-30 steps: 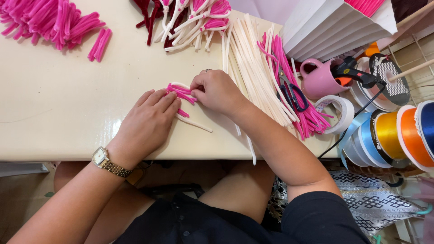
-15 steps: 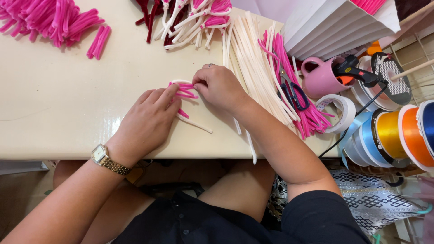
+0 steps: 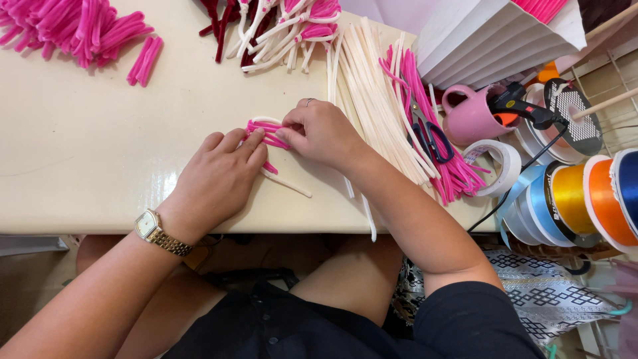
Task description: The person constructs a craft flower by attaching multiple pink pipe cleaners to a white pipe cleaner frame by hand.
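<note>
Both our hands have shifted slightly up the tabletop [image 3: 100, 166]; left hand [image 3: 216, 179] presses flat on the pink strips [image 3: 266, 127]; right hand [image 3: 322, 133] pinches them closed; scissors [image 3: 428, 136] lie right.

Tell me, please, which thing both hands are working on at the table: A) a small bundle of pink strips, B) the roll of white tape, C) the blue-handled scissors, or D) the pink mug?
A: the left hand presses down on the small bundle of pink strips while the right hand pinches its other end; the scissors, tape roll and mug lie untouched to the right.
</note>
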